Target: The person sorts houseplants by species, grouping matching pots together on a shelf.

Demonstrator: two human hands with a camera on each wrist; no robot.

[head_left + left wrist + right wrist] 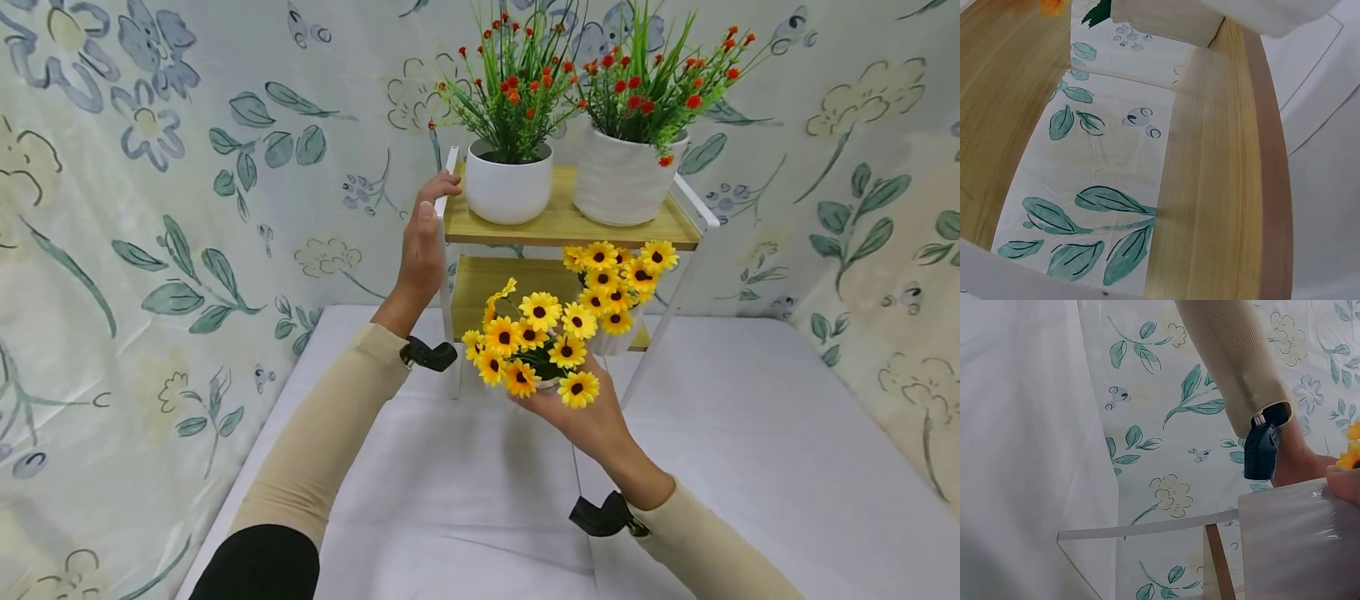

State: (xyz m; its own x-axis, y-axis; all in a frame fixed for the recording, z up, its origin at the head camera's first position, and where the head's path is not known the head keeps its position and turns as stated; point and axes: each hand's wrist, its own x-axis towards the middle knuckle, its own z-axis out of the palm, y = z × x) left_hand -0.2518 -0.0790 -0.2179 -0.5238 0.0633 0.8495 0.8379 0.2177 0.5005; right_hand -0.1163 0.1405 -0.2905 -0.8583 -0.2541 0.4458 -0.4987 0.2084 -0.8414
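Observation:
A two-tier shelf [562, 200] with wooden boards and white side frames stands in the middle of the head view. My left hand [420, 250] grips its left side frame near the top board. Lower down, my right hand [588, 421] holds a small pot of yellow artificial flowers [542, 311] in front of the lower board. The blooms cover most of that pot in the head view; its pale side [1300, 540] shows in the right wrist view. Behind it, a second pot of yellow flowers [615, 287] stands on the lower tier at the right.
On the top board stand a smooth white pot [510, 187] and a ribbed white pot [626, 179], both with red flowers and grass. A white cloth [750, 450] covers the surface underneath. Floral-patterned fabric [225, 208] hangs behind and at the sides.

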